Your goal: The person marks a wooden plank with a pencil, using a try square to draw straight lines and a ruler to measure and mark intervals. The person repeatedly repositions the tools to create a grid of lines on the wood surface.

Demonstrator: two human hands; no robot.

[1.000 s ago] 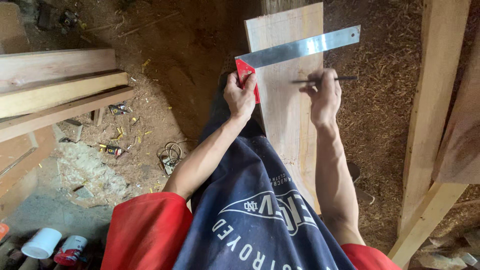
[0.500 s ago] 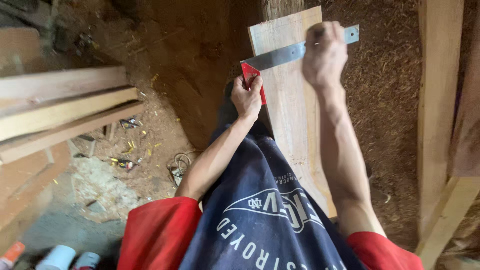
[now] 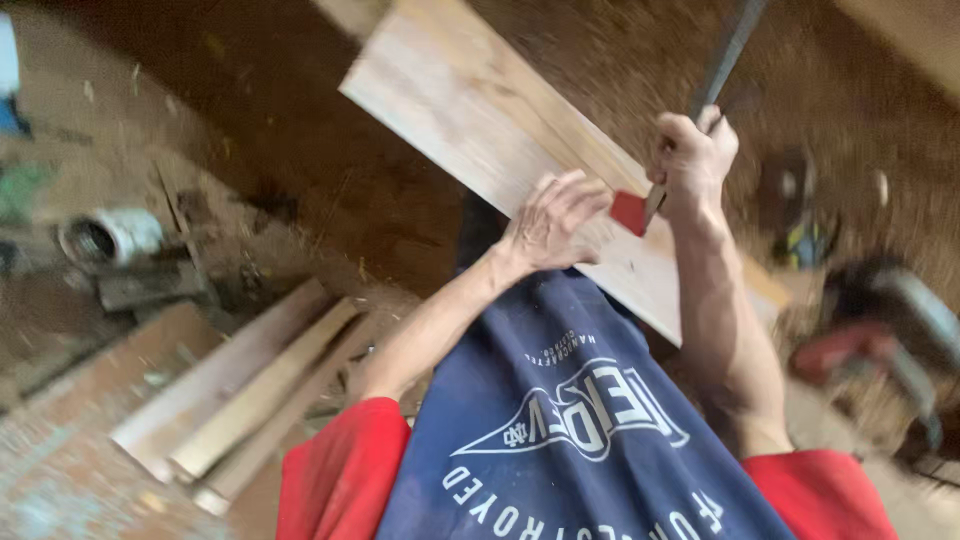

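Note:
A pale wooden board point(image 3: 480, 110) runs diagonally from the top centre down to the right, over my lap. My left hand point(image 3: 550, 225) lies on the board with its fingers spread, the fingertips close to the red stock of a try square point(image 3: 630, 212). My right hand point(image 3: 695, 160) grips that square where the red stock meets the metal blade point(image 3: 725, 60), which points up and away from the board. The picture is blurred by motion, and I cannot make out a pencil.
Several planks point(image 3: 250, 400) lie stacked on the sawdust floor at the lower left. A white can point(image 3: 110, 235) lies on its side at the left. A red and grey power tool point(image 3: 880, 330) sits on the ground at the right.
The view has swung so the board now lies diagonally. My right hand took the square and lifted it off the board. My left hand let go of the red stock.

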